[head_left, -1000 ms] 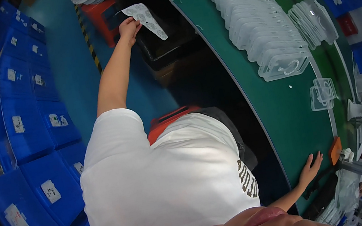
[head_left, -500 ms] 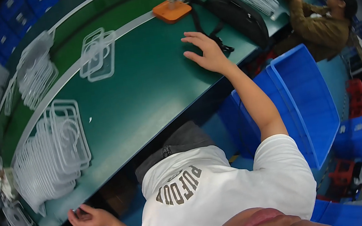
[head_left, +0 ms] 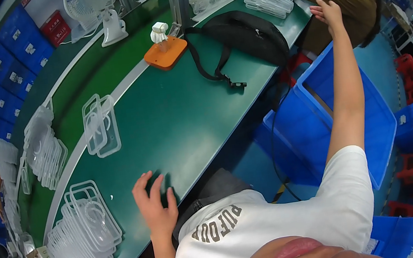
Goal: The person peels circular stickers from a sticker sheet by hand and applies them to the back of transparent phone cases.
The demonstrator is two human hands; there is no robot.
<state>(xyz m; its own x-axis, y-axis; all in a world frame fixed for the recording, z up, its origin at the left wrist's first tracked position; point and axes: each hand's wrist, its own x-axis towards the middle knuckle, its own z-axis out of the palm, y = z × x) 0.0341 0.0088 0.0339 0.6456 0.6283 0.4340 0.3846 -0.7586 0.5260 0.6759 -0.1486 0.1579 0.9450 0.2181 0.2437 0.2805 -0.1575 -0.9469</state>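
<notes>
One hand [head_left: 156, 204] at table edge [head_left: 219, 139] has open room.

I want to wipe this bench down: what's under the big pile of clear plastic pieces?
The pile of clear plastic pieces rests on the green table, which shows beside it. The overlapping pieces hide whatever else may be underneath.

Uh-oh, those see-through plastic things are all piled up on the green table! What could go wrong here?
The stacked clear plastic pieces lean together near the edge of the green table, so a bump from the left hand might make some slide off.

The right hand is stretched out toward the co-worker in view, so they could knock into each other.

The buckle lies near the edge too, and might get snagged.
</notes>
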